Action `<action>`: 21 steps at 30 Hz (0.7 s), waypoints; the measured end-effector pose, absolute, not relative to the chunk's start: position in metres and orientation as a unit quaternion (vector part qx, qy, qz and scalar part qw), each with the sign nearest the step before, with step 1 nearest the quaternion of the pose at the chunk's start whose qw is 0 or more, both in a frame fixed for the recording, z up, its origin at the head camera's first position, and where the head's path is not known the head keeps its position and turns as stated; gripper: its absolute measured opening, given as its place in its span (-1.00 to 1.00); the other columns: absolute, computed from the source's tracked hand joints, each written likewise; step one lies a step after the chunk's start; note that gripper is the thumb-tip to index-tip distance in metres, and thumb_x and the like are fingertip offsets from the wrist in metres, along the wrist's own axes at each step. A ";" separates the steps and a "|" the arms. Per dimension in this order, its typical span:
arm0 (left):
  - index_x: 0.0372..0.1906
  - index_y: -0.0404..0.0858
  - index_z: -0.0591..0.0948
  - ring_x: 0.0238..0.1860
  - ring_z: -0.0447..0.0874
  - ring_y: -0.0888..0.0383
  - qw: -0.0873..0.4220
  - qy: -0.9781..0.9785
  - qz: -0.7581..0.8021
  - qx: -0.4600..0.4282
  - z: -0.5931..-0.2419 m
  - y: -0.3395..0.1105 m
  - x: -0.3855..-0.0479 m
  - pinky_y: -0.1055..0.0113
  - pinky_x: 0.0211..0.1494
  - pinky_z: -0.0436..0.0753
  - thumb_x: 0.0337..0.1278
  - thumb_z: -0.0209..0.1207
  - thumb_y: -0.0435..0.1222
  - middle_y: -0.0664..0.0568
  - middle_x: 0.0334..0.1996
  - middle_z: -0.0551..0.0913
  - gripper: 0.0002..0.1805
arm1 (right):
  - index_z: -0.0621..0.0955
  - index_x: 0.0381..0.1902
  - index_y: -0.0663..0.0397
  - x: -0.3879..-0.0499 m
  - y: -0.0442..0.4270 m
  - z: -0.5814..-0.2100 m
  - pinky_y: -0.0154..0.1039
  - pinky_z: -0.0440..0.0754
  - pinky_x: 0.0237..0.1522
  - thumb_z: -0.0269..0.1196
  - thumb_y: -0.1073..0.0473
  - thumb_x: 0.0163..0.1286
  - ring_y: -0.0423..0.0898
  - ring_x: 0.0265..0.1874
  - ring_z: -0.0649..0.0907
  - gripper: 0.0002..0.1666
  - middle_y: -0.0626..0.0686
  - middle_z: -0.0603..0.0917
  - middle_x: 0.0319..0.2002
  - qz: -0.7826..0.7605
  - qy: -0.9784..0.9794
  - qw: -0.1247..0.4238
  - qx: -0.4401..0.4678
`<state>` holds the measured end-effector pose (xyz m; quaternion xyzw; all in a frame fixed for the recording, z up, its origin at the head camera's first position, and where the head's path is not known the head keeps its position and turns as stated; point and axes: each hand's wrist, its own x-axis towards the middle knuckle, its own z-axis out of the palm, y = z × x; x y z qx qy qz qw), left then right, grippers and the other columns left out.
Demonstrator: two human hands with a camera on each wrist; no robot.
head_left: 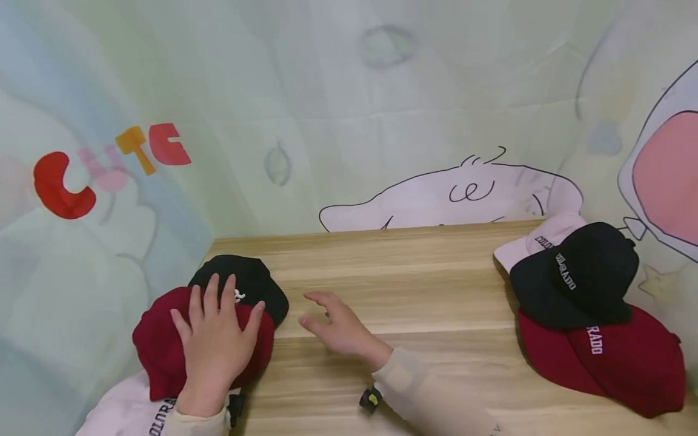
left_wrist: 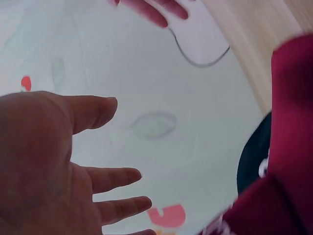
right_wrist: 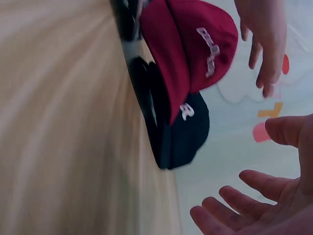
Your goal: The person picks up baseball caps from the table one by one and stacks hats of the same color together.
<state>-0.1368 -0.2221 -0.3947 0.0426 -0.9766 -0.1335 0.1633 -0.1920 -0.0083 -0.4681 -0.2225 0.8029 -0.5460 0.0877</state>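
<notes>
On the left of the table, in the head view, a dark red cap [head_left: 163,339] overlaps a black cap [head_left: 240,272] with a white mark and a pale cap [head_left: 120,409]. My left hand [head_left: 218,345] is over the red cap with its fingers spread; the wrist views show it apart from the caps, gripping nothing. To the right of these caps my right hand [head_left: 340,327] hovers over the wood, empty, its thumb and fingers apart and pointing left. In the right wrist view the red cap [right_wrist: 210,44] rests partly on the black cap [right_wrist: 188,137].
At the table's right side, a black cap [head_left: 589,272] lies over a pale pink cap [head_left: 518,251] and a dark red cap [head_left: 643,363]. A printed curtain [head_left: 327,91] hangs behind the wooden table [head_left: 425,272].
</notes>
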 end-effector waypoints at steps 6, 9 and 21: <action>0.60 -0.35 0.13 0.58 -0.16 -0.51 0.185 -0.969 -0.141 0.079 -0.392 -0.248 -0.129 -0.63 0.44 -0.37 0.37 0.17 0.04 -0.47 0.55 0.09 -0.09 | 0.41 0.52 0.07 -0.186 -0.027 -0.473 -0.05 0.54 0.39 0.21 -0.06 0.55 0.07 0.43 0.51 -0.31 0.07 0.48 0.47 -0.561 0.780 0.138 -0.242; 0.59 -0.39 0.11 0.57 -0.16 -0.52 0.187 -0.965 -0.151 0.105 -0.393 -0.261 -0.125 -0.66 0.41 -0.35 0.35 0.18 0.02 -0.51 0.52 0.07 -0.07 | 0.38 0.53 0.12 -0.183 -0.034 -0.476 -0.12 0.55 0.38 0.21 -0.04 0.56 0.06 0.43 0.53 -0.29 0.06 0.46 0.50 -0.559 0.773 0.159 -0.254; 0.60 -0.54 -0.20 0.49 -0.09 -0.60 0.146 -0.941 -0.198 0.232 -0.391 -0.298 -0.118 -0.59 0.45 -0.04 0.36 0.13 0.01 -0.63 0.52 -0.13 0.09 | 0.25 0.60 0.15 -0.170 -0.052 -0.483 -0.42 0.53 0.28 0.19 0.02 0.58 -0.03 0.39 0.58 -0.23 0.10 0.46 0.50 -0.575 0.735 0.229 -0.278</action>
